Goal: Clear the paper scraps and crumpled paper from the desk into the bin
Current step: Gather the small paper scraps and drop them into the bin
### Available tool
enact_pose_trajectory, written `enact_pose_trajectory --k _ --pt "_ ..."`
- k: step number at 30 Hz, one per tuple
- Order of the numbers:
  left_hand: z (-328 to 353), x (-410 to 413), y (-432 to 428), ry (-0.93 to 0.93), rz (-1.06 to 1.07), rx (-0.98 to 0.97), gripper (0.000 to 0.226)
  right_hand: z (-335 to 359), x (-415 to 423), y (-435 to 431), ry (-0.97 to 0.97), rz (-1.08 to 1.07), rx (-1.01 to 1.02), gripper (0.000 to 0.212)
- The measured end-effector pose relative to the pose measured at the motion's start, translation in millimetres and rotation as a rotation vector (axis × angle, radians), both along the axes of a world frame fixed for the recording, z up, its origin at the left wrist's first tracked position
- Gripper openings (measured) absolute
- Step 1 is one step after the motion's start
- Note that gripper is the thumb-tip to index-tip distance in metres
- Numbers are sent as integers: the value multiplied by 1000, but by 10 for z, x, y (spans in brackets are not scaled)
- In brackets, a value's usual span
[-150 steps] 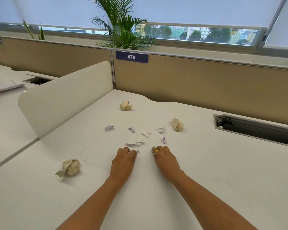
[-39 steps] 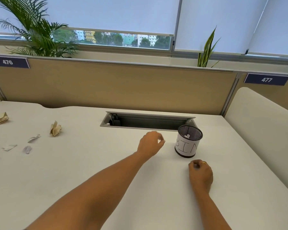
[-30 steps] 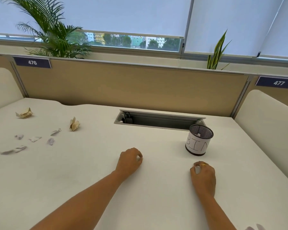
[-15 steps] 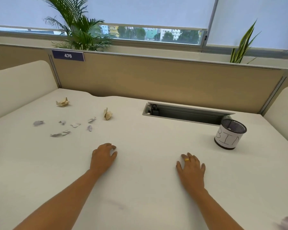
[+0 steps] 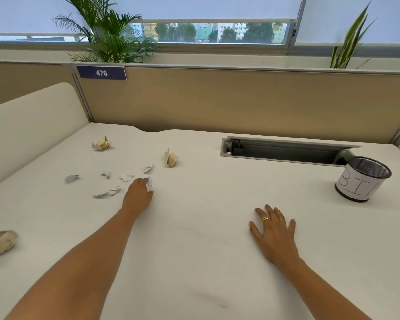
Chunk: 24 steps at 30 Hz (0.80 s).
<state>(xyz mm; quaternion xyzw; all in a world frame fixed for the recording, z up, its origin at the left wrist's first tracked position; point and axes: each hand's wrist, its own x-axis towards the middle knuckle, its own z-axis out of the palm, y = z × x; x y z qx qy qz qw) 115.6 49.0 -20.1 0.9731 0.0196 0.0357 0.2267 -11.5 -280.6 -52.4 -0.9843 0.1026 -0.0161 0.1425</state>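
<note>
Left hand point(image 5: 138, 196) fingers curl onto a small scrap point(image 5: 150, 181) at their tips — grip unclear; it could slip off. Right hand point(image 5: 274, 234) lies flat, splayed, empty on the bench point(image 5: 194, 250).

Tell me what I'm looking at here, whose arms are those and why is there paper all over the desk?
The picture comes from a camera worn on a person's head, so you see their own two arms. They are tidying a white desk. The left hand reaches for a small white paper scrap, its fingers touching it. The right hand lies flat and holds nothing. More white scraps and three tan crumpled paper balls lie on the left. The mesh cup marked BIN stands on the right.
</note>
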Motion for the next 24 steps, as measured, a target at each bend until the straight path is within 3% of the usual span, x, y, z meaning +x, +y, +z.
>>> enact_pose_trajectory --k 7,16,24 --pt "-30 527 38 66 -105 166 60 -13 -12 3 -12 -25 -14 52" --pt "-13 963 31 238 -225 301 59 -20 -13 10 -28 -46 -4 52" --pt "-14 837 -28 9 -147 317 31 -3 -15 13 -39 -49 5 51"
